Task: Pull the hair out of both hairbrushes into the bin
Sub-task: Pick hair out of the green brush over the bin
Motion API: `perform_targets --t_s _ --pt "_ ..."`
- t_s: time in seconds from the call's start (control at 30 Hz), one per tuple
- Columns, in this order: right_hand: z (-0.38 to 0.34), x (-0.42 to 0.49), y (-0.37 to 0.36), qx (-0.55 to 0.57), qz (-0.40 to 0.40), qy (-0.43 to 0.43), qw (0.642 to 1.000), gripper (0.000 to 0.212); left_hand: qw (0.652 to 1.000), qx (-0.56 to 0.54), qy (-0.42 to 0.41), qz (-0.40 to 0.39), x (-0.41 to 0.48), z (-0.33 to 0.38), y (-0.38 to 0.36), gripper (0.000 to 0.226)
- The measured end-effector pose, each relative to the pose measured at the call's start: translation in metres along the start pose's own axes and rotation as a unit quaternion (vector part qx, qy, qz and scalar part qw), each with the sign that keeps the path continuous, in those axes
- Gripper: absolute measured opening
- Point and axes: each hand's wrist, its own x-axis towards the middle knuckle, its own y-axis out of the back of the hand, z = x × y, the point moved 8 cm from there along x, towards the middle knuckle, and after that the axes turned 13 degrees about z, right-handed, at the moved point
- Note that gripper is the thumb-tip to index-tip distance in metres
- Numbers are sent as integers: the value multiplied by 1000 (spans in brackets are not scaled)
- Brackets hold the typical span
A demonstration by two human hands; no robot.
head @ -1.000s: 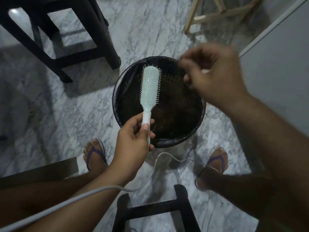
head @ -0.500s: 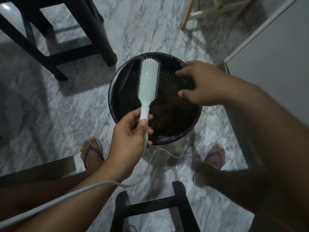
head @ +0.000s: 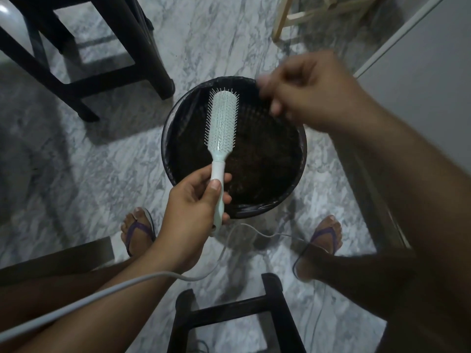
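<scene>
Over the bin (head: pixel 302 159), a round black-lined one standing on the marble floor (head: pixel 107 159), a pale mint hairbrush (head: pixel 221 122) is held with its bristle face turned up toward the camera. The left hand (head: pixel 193 212) wraps the handle, thumb pressed along the front and fingers curled behind, so that grip is closed firmly on the brush at the end nearer the person. The head of the brush hangs above the left half of the bin's opening.

The right hand (head: pixel 309 94) hovers above the far right rim of the bin, motion-blurred, fingertips pinched narrowly together. Whether any hair sits in that pinch cannot be told; nothing shows clearly against the dark liner. No second brush is in view.

The brush looks like light, rigid plastic, easy to steady by the handle alone, and the handle is the sensible place to hold while the other hand works the bristles. The pins are thin and springy, likely to bend a little under a tug. Loose hair, by contrast, is nearly weightless, soft and clingy; it probably needs pinching low at the bristle roots and rubbing off the fingers so it falls into the bin rather than drifting.
</scene>
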Motion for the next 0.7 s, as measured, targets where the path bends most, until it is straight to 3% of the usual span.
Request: perform_targets --t_s 0.07,0.1,0.17,0.23,0.27,0.33,0.37,0.5,0.57,0.6,0.7 --pt "2 10 22 42 79 4 996 31 1000 -3 -3 -1 0 2 0 27" --pt "5 12 23 13 73 1 997 30 1000 -4 -4 -2 0 3 -1 27" --pt "30 7 2 -184 -63 -31 980 19 1000 -4 -7 -6 -1 3 -2 27" --pt "55 -10 -16 -354 -187 -45 915 42 1000 1 -10 -9 -2 4 -3 26" --pt "56 -14 -25 -340 -200 -44 918 50 1000 4 -11 -11 -2 4 -3 25" --pt "47 -20 -39 -150 -175 -83 970 54 1000 4 -11 -14 -3 4 -4 25" --pt "43 -22 -45 -40 -165 -115 979 56 1000 2 -9 -15 -3 4 -4 25" --pt "23 -28 -64 190 -202 -150 949 39 1000 1 -7 -26 -3 3 -5 28" --pt "24 -27 -67 212 -193 -162 944 55 1000 -5 -7 -24 -3 3 -4 27" --pt "27 -24 -65 201 -169 -164 951 53 1000 -5 -9 -22 -3 3 -3 28" --pt "27 -18 -57 108 -114 -109 982 15 1000 -11 -13 -1 -1 4 2 27"
